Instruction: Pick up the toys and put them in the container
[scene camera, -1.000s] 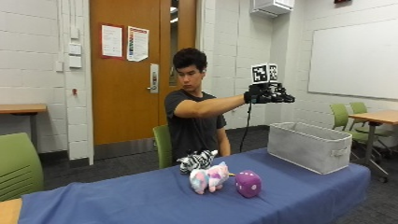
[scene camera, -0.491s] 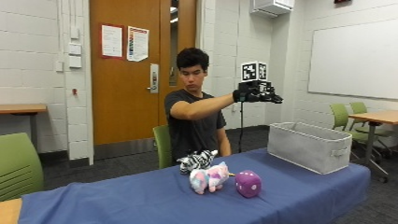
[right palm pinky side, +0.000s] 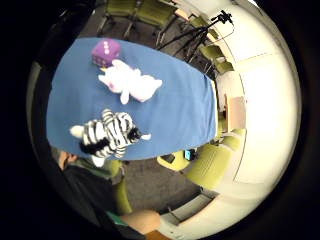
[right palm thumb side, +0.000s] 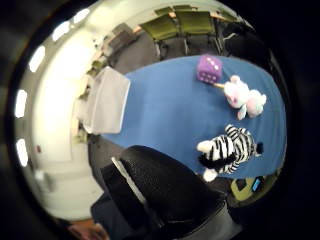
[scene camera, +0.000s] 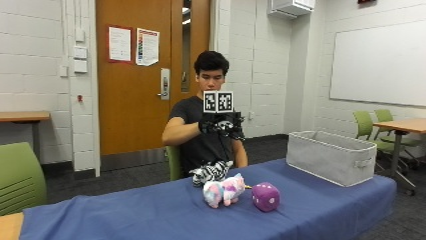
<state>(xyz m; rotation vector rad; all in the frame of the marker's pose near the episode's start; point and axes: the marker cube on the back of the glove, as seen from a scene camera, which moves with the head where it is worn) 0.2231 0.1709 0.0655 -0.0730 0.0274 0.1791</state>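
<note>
Hovering chest-high above the table, the gloved right hand (scene camera: 221, 125) holds nothing (finger spread unclear). Zebra (scene camera: 210, 172), pink plush (scene camera: 223, 190), purple die (scene camera: 265, 196) sit on blue cloth (scene camera: 133, 215), container (scene camera: 331, 156) apart.

Your gloved right hand (scene camera: 221, 124) is high in the air above the zebra toy (scene camera: 210, 172), with nothing between them. On the blue table (scene camera: 120, 215) the zebra, the pink plush (scene camera: 223, 190) and the purple dice (scene camera: 265, 196) lie near each other in a group. A wide bare strip of cloth separates this group from the grey container (scene camera: 330, 156), whose open top is unobstructed.
</note>
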